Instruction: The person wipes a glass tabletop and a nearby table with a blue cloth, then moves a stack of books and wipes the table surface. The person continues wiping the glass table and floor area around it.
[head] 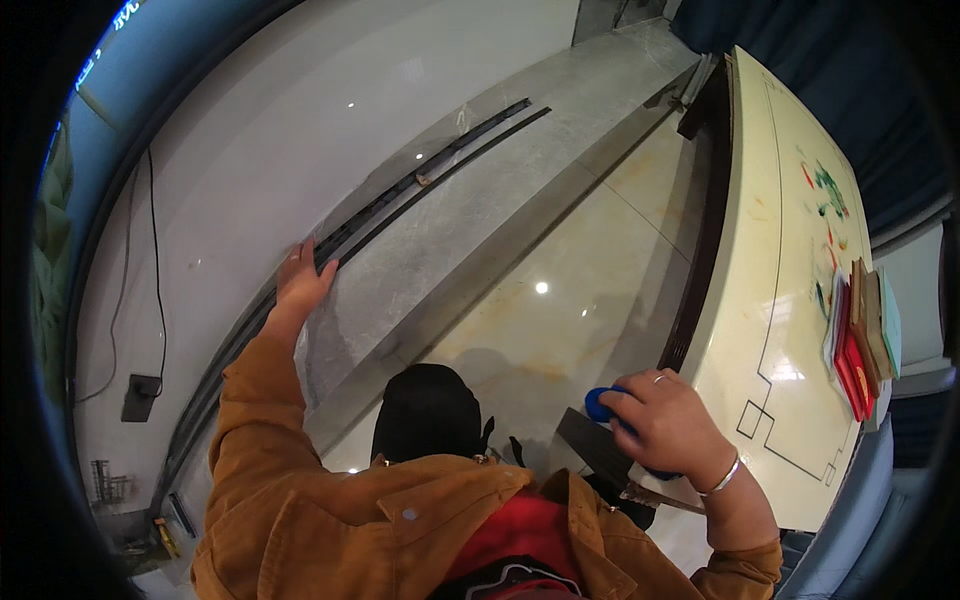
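Observation:
My left hand (pixel 304 279) is spread against the foot of the white wall, touching long dark strips (pixel 375 204) that lie along the grey marbled ledge (pixel 427 277). Its thumb points away from the fingers, and nothing shows in its grasp. A second, thinner dark strip (pixel 457 166) runs beside them on the ledge. My right hand (pixel 660 420) grips the blue handle (pixel 598 405) of a tool with a flat dark blade, like a trowel (pixel 589 442). This hand is at the near corner of a cream glossy table (pixel 739 390); my fingers hide much of the handle.
A stack of books and folders (pixel 862 337) sits on the painted tabletop. Glossy floor tiles (pixel 555 322) lie between ledge and table. A black cable (pixel 156 262) hangs to a dark socket plate (pixel 139 397). Below it is a yellow-handled item (pixel 166 536).

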Action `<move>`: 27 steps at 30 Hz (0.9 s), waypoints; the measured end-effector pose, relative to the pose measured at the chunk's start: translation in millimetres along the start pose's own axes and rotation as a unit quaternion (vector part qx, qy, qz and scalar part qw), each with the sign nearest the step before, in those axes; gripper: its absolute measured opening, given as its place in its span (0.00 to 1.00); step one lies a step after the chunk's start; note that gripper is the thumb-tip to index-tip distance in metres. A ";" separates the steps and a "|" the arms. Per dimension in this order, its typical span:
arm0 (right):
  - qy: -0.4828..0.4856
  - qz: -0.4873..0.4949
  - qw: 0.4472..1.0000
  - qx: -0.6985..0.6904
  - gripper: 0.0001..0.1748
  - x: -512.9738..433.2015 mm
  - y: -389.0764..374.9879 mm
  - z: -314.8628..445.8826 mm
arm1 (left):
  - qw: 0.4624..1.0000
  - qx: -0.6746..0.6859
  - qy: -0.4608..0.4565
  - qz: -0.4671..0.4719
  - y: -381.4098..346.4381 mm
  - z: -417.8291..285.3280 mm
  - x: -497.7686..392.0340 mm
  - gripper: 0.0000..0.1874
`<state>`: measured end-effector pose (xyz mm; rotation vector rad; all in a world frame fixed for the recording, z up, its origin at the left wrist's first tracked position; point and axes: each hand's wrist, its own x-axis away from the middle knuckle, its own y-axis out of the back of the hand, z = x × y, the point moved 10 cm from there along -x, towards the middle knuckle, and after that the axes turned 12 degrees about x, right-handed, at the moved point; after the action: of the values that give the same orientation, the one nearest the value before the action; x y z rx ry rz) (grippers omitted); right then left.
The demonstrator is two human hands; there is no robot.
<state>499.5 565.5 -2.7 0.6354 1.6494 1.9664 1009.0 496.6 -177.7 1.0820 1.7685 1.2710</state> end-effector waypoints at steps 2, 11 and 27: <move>-0.012 -0.009 1.000 0.014 0.18 -2.5 2.4 -9.4 | 1.000 0.016 -0.019 -0.002 3.9 7.2 6.1 0.30; -0.056 -0.049 0.997 0.017 0.17 -5.1 10.3 -43.0 | 0.996 0.040 -0.078 0.034 13.3 -32.3 15.9 0.19; -0.080 -0.081 0.993 -0.008 0.14 2.5 6.8 -53.7 | 0.985 0.160 0.005 0.070 19.6 -20.3 5.3 0.15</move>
<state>463.1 525.4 -4.5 0.6159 1.5365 1.7642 993.4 497.1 -153.6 1.4010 1.9793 1.0963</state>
